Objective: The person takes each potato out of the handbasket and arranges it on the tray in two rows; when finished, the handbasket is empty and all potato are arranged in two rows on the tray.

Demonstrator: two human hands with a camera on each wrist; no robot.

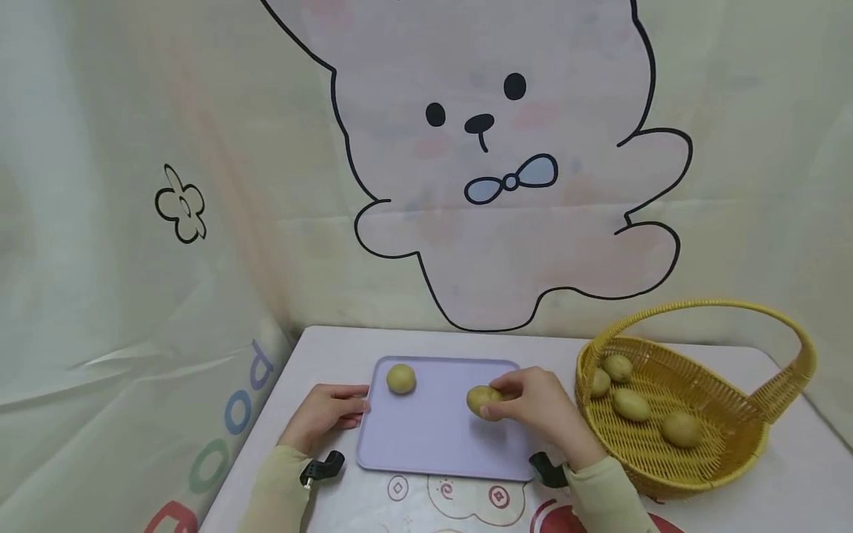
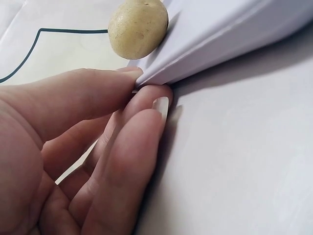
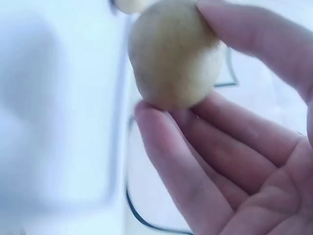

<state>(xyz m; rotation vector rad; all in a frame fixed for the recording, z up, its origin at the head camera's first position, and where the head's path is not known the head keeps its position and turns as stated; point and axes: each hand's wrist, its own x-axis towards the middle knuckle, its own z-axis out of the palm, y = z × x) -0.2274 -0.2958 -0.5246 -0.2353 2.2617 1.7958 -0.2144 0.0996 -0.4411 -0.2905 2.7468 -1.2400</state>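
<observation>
My right hand (image 1: pixel 543 407) holds a small yellow-brown potato (image 1: pixel 483 401) between thumb and fingers, over the right part of a pale lilac tray (image 1: pixel 433 437). In the right wrist view the potato (image 3: pixel 177 54) fills the grip, and the tray (image 3: pixel 88 147) is blurred at left. At the tray's left edge, my left hand (image 1: pixel 326 411) pinches the rim; the left wrist view shows thumb and fingertips at the tray corner (image 2: pixel 151 78). Another potato (image 1: pixel 401 379) lies on the tray near its far left corner, also seen as a round potato (image 2: pixel 138 28) beyond the left fingertips.
A yellow woven basket (image 1: pixel 700 481) with a tall arched handle stands right of the tray, with several potatoes (image 1: pixel 631 405) inside. The white table (image 1: pixel 333 344) has printed drawings near its front. Behind it hangs a curtain (image 1: pixel 233 111) with a bear drawing.
</observation>
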